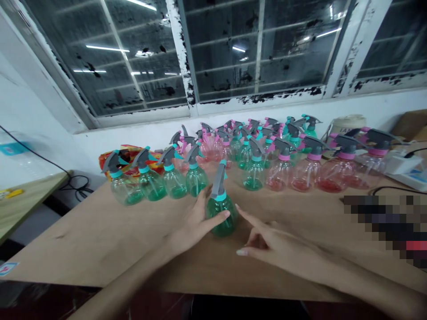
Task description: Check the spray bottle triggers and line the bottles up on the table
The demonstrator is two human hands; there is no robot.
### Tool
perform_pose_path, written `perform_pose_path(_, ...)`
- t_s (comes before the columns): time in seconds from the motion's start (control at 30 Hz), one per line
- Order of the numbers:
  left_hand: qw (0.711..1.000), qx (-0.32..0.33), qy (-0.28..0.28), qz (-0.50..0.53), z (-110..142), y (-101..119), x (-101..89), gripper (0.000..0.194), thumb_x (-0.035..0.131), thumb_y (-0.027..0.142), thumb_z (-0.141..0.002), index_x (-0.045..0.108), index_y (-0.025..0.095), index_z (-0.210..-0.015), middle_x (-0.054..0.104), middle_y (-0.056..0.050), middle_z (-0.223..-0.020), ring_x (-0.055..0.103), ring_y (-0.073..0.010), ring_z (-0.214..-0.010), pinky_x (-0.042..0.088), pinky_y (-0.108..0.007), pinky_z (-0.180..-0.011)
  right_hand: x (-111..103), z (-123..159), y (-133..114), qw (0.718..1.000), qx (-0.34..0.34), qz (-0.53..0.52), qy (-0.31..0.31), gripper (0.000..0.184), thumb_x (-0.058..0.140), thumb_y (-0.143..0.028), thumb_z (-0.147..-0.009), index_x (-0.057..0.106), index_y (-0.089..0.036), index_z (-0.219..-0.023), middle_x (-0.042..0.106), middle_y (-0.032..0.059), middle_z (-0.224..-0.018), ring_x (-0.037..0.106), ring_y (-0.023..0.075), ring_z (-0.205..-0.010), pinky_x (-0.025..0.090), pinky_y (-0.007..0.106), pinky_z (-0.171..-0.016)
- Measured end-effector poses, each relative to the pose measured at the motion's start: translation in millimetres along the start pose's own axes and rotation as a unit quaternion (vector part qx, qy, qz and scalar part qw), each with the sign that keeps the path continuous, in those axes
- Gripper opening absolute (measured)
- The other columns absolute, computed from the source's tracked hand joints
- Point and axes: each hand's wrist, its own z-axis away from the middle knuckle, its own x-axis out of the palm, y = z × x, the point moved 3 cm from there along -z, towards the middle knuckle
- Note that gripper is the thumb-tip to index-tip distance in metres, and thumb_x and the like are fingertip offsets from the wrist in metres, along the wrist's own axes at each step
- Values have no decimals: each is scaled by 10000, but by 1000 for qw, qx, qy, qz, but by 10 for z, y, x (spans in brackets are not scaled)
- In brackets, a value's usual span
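A green spray bottle (pixel 220 226) with a teal collar and a grey trigger head stands upright on the table in front of me. My left hand (pixel 196 220) is wrapped round its left side, the thumb lying across the front. Just right of the bottle is my right hand (pixel 267 240), its index finger stretched out with the tip close to the bottle's side; I cannot tell whether it touches. The right thumb is held apart and the other fingers are curled, with nothing in them. Behind, to the left, a row of green spray bottles (pixel 153 184) stands on the table.
Pink spray bottles (pixel 313 175) line the right side, with more pink and green ones crowded behind. A red and yellow bag (pixel 133 153) lies at the back left. A white power strip (pixel 408 166) with cables sits at the right. The brown table (pixel 100 235) meets a windowed wall.
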Motion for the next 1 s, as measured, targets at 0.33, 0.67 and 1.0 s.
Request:
perform_pose_path(0.33,997,4,47,59,-496,168,111,639,708,454,-736,475,244,-1294,610,-95,-1265,607,-307,-1110,515,-440,-912,-228,-407,535,984,-55,145,91,437,523,-484,-893,580,-247,-1255,610,99,-1297,578,287,-1175,461,505,-985)
perform_pose_path(0.67,993,33,36,106,-641,116,219,344,565,218,-773,579,252,-1115,676,-48,-1122,642,-246,-1056,504,-393,-941,-64,-671,679,965,-188,155,95,389,476,-432,-940,604,-198,-1223,599,101,-1313,468,226,-1302,376,471,-1098)
perform_pose_path(1.0,998,-7,27,56,-777,147,239,217,506,230,-720,658,254,-872,560,20,-634,478,-168,-563,466,-315,-587,-58,-697,693,972,-168,143,81,381,460,-397,-955,587,-202,-1256,585,95,-1337,465,212,-1307,369,448,-1109)
